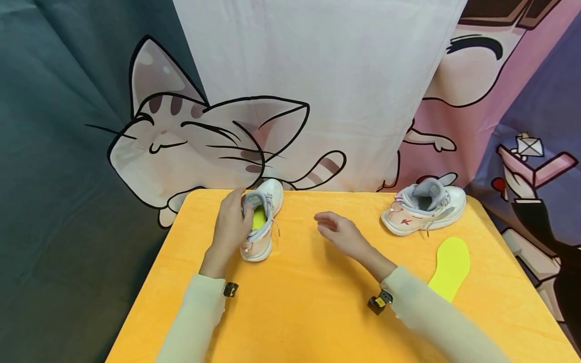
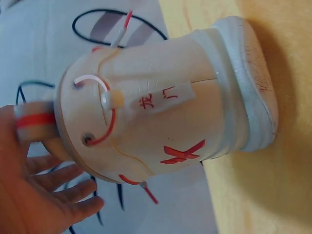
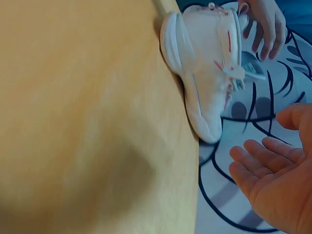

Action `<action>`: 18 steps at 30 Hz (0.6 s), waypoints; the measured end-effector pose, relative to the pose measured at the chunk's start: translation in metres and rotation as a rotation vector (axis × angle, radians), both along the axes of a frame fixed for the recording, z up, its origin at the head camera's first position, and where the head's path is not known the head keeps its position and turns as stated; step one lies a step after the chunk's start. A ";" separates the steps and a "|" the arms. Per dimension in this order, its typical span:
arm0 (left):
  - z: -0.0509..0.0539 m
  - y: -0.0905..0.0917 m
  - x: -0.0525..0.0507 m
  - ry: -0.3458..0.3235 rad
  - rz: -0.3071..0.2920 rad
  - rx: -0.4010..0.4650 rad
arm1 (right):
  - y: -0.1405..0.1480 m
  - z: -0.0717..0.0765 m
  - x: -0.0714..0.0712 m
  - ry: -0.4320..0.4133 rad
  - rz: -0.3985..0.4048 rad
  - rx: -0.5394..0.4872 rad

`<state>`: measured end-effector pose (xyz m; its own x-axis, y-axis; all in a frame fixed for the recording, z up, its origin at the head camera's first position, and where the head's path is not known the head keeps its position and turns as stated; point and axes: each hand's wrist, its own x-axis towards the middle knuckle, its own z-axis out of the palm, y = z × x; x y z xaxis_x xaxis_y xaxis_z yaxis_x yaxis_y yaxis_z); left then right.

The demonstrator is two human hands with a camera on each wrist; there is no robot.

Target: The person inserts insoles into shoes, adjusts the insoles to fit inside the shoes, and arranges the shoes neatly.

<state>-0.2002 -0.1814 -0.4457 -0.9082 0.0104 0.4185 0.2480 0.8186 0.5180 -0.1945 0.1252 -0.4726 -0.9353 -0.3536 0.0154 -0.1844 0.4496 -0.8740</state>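
The shoe (image 1: 267,233) stands upright on the yellow table (image 1: 290,307), at the far part, with its toe turned to the table's back edge and its heel turned to the person. Inside its opening lies a yellow-green insole (image 1: 258,218), of which only a part is visible. On the heel, the left wrist view shows a red mark (image 2: 183,152) and a red and white cord (image 2: 113,122) with a small toggle (image 2: 114,99). The left hand (image 1: 231,224) is at the left side of the opening, with the fingers relaxed and set apart from each other; it does not close around anything, but I cannot tell if some part of it touches the collar. The right hand (image 1: 344,236) is in the air over the table, to the right of this shoe and apart from it; its fingers are a little bent, the palm is wide, and it holds nothing. Farther to the right, near the back corner, the other shoe (image 1: 422,216) stands upright, with its toe to the right. In front of it lies a loose insole (image 1: 453,262) of the same yellow-green colour, flat on the table, and its narrow end is partly covered by the right sleeve (image 1: 436,312). The left sleeve (image 1: 195,312) is pale green also, and each wrist carries a small black camera (image 1: 230,290). Behind the table hangs a cloth (image 1: 327,75) with a drawn cat (image 1: 181,146).
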 end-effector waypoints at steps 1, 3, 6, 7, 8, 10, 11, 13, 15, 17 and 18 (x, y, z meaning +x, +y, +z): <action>0.000 0.002 0.002 0.041 -0.027 -0.038 | 0.006 0.002 0.001 0.024 -0.001 0.008; 0.000 0.007 0.006 0.120 -0.080 -0.117 | 0.017 0.004 0.003 0.077 -0.012 0.030; 0.000 0.013 0.013 0.209 -0.135 -0.237 | 0.034 0.006 0.007 0.161 -0.025 0.083; 0.000 0.015 0.014 0.229 -0.149 -0.270 | 0.039 0.006 0.009 0.184 -0.031 0.105; 0.000 0.016 0.016 0.247 -0.160 -0.303 | 0.045 0.005 0.011 0.209 -0.038 0.133; -0.001 0.020 0.019 0.270 -0.186 -0.357 | 0.056 0.003 0.014 0.259 -0.048 0.191; -0.002 0.021 0.020 0.277 -0.200 -0.378 | 0.061 0.002 0.015 0.286 -0.054 0.221; -0.003 0.025 0.023 0.284 -0.233 -0.419 | 0.070 -0.002 0.017 0.339 -0.064 0.274; -0.004 0.028 0.025 0.281 -0.266 -0.453 | 0.080 -0.004 0.019 0.405 -0.070 0.313; -0.005 0.031 0.028 0.277 -0.297 -0.487 | 0.088 -0.007 0.020 0.469 -0.073 0.336; -0.005 0.033 0.029 0.276 -0.312 -0.504 | 0.092 -0.009 0.020 0.501 -0.075 0.345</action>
